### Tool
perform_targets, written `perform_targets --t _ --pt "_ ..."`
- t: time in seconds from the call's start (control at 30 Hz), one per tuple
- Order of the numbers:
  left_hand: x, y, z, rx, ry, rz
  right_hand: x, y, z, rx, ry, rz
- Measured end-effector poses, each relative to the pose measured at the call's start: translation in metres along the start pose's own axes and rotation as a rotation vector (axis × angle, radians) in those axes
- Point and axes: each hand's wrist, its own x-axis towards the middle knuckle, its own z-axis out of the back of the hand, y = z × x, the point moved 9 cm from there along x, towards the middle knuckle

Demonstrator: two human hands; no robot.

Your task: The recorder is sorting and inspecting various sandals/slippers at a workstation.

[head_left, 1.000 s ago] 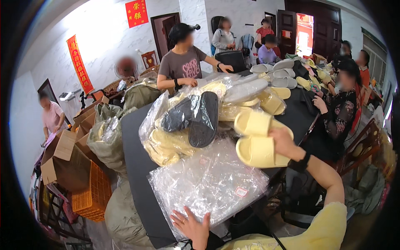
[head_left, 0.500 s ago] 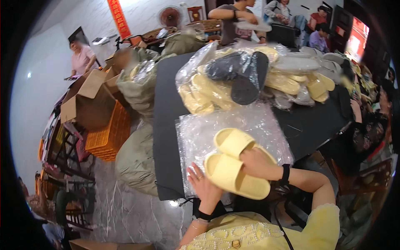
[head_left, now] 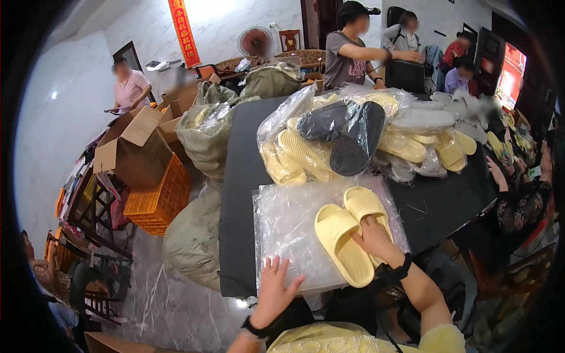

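A pair of yellow slide slippers lies side by side over a stack of clear plastic bags, toes pointing away from me. Fingers of my right hand are closed on the pair at the inner side of the right slipper; the fingertips are partly hidden there. My left hand is open with fingers spread, at the near left edge of the bags, apart from the slippers. Just beyond the bags is a heap of bagged slippers, with a dark pair on top and yellow pairs around it.
The black table carries all this. Left of it are green sacks, an orange crate and a cardboard box. A person in grey stands across the table; another person's hands are at the right.
The slippers have turned from pointing up-left to pointing away and have shifted right with my right hand. My left hand has drawn back from beside them. The person in grey has moved an arm.
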Motion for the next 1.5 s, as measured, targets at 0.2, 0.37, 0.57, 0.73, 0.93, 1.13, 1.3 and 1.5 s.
perform_targets --t 0.2,0.37,0.57,0.73,0.93,1.13,1.3,1.5 --pt "0.074 -0.001 0.08 -0.335 0.076 -0.021 -0.005 -0.014 0.0 0.026 0.052 -0.064" --pt "0.156 0.078 0.047 -0.117 0.119 0.047 0.0 -0.002 -0.01 0.025 0.115 -0.045" --pt "0.194 0.093 -0.002 -0.37 0.269 0.32 -0.006 -0.014 -0.013 0.031 0.089 -0.035" --pt "0.202 0.11 0.015 -0.637 0.117 0.324 -0.007 -0.007 -0.015 0.091 0.106 -0.035" --pt "0.228 0.125 0.021 -0.19 0.025 0.111 -0.009 -0.01 -0.012 0.108 0.109 -0.044" --pt "0.229 0.126 0.005 -0.511 0.069 0.189 -0.004 -0.011 -0.02 0.108 0.127 -0.04" --pt "0.233 0.123 0.006 -0.671 0.147 0.273 -0.004 -0.015 -0.024 0.095 0.08 -0.041" --pt "0.246 0.172 -0.006 -0.534 0.037 0.264 -0.005 -0.01 -0.017 0.111 0.087 -0.055"
